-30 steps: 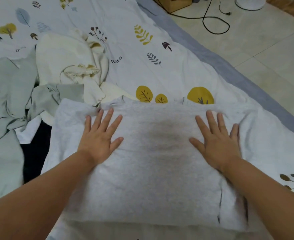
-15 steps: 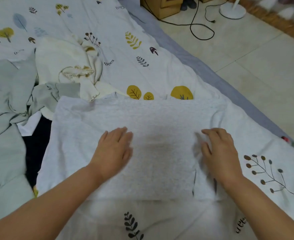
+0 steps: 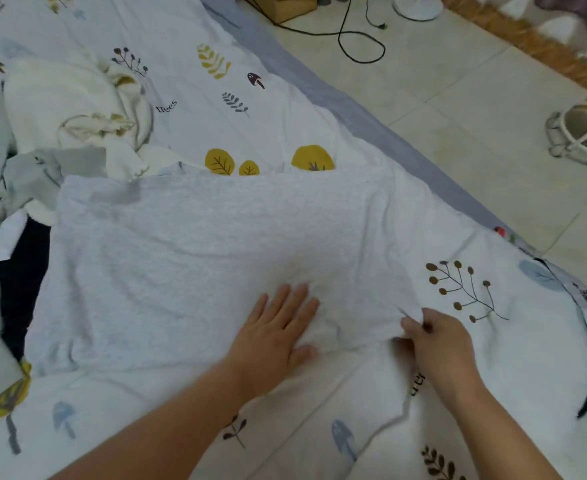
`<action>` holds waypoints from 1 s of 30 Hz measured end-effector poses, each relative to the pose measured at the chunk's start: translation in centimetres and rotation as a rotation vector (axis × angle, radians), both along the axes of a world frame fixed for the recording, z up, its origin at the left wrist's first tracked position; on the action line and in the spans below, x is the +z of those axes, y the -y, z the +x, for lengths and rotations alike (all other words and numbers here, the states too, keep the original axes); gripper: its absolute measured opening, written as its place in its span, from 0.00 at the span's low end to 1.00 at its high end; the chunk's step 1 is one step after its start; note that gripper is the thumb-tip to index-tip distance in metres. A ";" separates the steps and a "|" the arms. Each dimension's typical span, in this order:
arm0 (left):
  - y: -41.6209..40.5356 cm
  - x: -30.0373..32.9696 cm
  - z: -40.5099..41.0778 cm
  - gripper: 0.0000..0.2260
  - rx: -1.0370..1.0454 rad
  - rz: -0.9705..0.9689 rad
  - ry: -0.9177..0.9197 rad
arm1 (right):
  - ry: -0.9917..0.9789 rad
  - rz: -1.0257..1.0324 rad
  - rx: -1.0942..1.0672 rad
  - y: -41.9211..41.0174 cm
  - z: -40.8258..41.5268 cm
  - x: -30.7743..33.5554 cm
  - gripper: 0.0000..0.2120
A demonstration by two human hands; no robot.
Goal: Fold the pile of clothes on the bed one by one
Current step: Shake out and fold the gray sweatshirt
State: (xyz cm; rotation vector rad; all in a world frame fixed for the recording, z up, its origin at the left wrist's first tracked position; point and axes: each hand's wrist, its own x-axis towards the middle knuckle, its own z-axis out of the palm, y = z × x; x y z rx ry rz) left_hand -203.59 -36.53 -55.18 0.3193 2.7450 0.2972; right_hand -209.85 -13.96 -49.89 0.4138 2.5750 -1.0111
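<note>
Grey shirt [image 3: 195,258] being folded: left hand [image 3: 278,327] spread flat, pressing; right hand [image 3: 437,337] pinching the corner; best lifting it over evenly.

The left hand [image 3: 278,327] lay flat, palm down, fingers straight and close together, thumb spread toward the right hand. The right hand [image 3: 435,341] was just beside it, its fingers curled and pinching, knuckles up. Both bare forearms reached forward from the lower edge, converging toward the hands.
</note>
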 end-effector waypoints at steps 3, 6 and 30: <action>-0.1 0.1 0.0 0.28 -0.024 -0.015 0.015 | -0.052 -0.027 -0.125 -2.7 -0.9 0.2 0.12; -0.4 0.6 0.0 0.29 -0.005 -0.011 0.033 | -0.039 0.022 -0.179 -2.8 -1.0 -0.1 0.13; 12.8 4.5 7.4 0.15 0.887 -0.034 -0.405 | -0.213 0.516 0.762 6.9 1.3 -2.4 0.27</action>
